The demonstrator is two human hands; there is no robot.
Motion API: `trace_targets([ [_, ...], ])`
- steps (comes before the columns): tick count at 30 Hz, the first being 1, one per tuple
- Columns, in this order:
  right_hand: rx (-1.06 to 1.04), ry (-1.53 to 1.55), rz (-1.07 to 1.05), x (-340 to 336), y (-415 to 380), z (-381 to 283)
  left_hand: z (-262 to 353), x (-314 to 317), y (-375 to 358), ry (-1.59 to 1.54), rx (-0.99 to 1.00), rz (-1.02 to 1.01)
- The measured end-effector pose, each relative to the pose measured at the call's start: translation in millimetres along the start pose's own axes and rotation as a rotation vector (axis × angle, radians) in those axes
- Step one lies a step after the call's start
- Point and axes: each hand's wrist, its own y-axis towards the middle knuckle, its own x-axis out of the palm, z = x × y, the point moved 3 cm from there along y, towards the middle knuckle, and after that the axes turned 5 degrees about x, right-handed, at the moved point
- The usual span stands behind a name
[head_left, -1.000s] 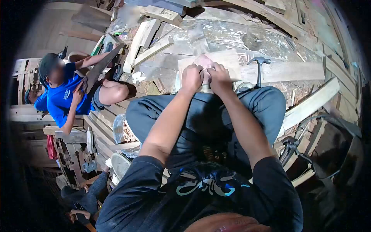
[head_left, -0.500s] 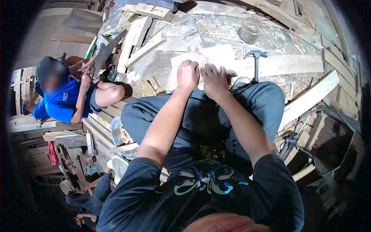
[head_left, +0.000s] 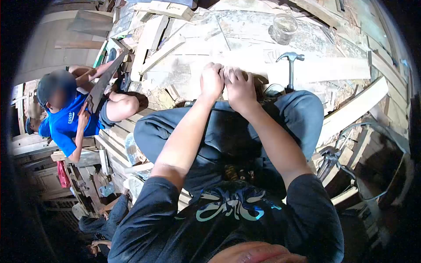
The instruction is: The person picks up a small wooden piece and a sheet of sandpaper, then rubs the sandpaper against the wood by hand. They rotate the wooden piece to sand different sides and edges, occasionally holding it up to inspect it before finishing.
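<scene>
In front of my crossed legs, my left hand (head_left: pixel 212 80) and my right hand (head_left: pixel 240 89) meet side by side, fingers curled and pressed together. What they pinch, if anything, is hidden behind the fingers and washed out by glare. Beneath and beyond them lies a brightly lit pale surface (head_left: pixel 193 73). A claw hammer (head_left: pixel 291 70) lies just right of my right hand, its head away from me, across the near end of a long pale board (head_left: pixel 333 70).
A clear container (head_left: pixel 284 29) stands beyond the hammer. At the left, a person in a blue shirt (head_left: pixel 66 122) sits holding a saw (head_left: pixel 105 81). Wood pieces (head_left: pixel 164 53) lie at the front left, another board (head_left: pixel 355 109) at the right. Metal tools (head_left: pixel 328 164) are beside my right knee.
The pale sheet under my hands has become washed out by brighter light. My hands stay close together, with my fingers shifted slightly. The person at the left has lowered an arm and moved the saw.
</scene>
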Motion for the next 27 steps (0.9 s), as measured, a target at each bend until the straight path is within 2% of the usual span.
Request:
trace_targets([
  [1,-0.003,-0.011,-0.002,0,-1,0,2,-1,2,0.011,0.052,0.02],
  [5,0.02,-0.025,0.055,1,-4,-2,5,-3,-3,0.047,-0.011,0.024],
  [11,0.028,-0.027,0.013,4,-2,-2,2,-3,-10,0.002,-0.107,0.005],
  [15,0.011,-0.064,0.058,5,-3,-1,0,4,4,-0.019,-0.025,0.017],
  [18,0.051,0.015,0.068,7,-3,-2,2,-2,-4,0.091,-0.064,-0.02],
  [19,0.065,0.024,0.052,8,-4,-3,4,-5,-6,0.03,-0.145,-0.03],
  [23,0.063,0.028,0.007,-4,-4,-4,2,-8,-9,0.033,-0.139,-0.043],
  [26,0.084,-0.016,0.022,2,-5,-4,-5,8,7,-0.057,-0.051,0.009],
  [27,0.079,-0.009,-0.032,2,-5,-5,-4,12,11,-0.02,-0.018,0.008],
])
